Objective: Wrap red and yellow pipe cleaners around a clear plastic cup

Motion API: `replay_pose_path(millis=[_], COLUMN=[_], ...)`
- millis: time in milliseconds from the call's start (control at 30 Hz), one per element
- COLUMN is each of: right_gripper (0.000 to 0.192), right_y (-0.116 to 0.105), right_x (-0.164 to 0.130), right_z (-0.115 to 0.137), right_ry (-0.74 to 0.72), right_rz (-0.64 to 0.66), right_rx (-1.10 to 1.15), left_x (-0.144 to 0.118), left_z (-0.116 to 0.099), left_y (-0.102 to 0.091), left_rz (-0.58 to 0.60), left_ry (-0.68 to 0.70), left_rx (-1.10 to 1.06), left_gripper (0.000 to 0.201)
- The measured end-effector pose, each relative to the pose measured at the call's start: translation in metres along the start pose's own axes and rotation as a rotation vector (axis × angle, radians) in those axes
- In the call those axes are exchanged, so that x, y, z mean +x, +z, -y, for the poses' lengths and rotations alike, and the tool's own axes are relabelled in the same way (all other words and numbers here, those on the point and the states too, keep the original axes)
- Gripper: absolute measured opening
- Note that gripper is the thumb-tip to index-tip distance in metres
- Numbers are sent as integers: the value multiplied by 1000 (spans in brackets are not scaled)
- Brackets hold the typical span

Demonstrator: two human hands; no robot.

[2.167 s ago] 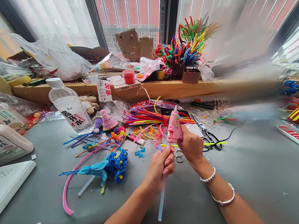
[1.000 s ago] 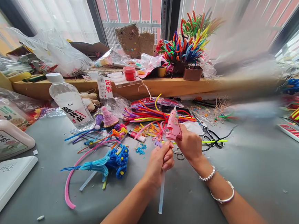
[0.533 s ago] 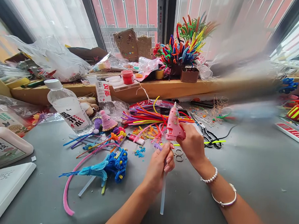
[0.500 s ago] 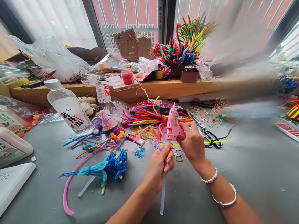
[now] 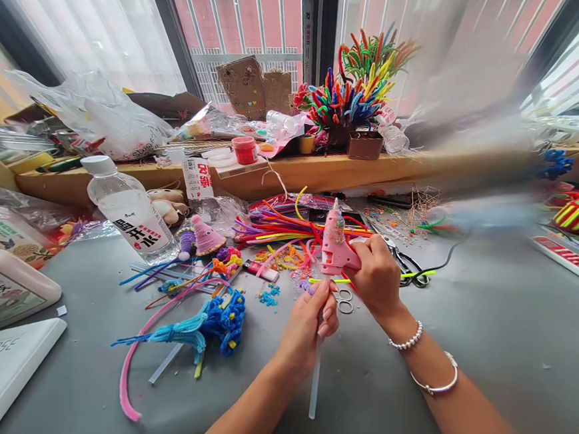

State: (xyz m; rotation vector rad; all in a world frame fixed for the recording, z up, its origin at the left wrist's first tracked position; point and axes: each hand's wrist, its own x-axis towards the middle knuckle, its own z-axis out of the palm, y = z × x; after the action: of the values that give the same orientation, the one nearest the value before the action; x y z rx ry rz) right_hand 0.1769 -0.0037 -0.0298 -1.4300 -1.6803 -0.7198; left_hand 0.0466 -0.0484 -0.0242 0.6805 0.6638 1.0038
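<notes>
A pink hot glue gun [image 5: 336, 247] points up and away over the grey table, its handle gripped by my right hand [image 5: 378, 272]. Just below its rear end, my left hand [image 5: 312, 316] pinches a translucent glue stick [image 5: 315, 386]. The stick's lower part hangs out beneath my fingers; its top reaches toward the back of the gun, and I cannot tell whether it sits inside. Small scissors [image 5: 345, 302] lie beside my left hand. Left of it lies a bunch of blue pipe-cleaner flowers [image 5: 228, 319] with a curved pink strip [image 5: 129, 378].
Colourful pipe cleaners [image 5: 279, 223] lie behind the hands, with black-handled scissors [image 5: 413, 270] to their right. A water bottle [image 5: 129, 211] stands at the left, near a white box [image 5: 11, 369]. A cluttered wooden ledge [image 5: 303, 174] runs along the window.
The view has shifted slightly. Both hands keep their grips, and the glue gun and glue stick hold nearly the same position, with a slightly wider gap showing between gun and left hand.
</notes>
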Motion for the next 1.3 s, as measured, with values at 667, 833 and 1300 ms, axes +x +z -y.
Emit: replay_pose_path(millis=[667, 833, 1300], right_gripper=[39, 35, 35], right_y=[0, 0, 0], right_x=[-1, -1, 0], right_z=[0, -2, 1], right_ry=[-54, -49, 153], right_rz=[3, 19, 161], right_rx=[-46, -35, 117], left_x=[-1, -1, 0], left_z=[-1, -1, -6], left_y=[1, 1, 3], left_rz=[-4, -6, 48], left_ry=[-21, -20, -5], left_rx=[-26, -6, 96], left_gripper=[28, 33, 29])
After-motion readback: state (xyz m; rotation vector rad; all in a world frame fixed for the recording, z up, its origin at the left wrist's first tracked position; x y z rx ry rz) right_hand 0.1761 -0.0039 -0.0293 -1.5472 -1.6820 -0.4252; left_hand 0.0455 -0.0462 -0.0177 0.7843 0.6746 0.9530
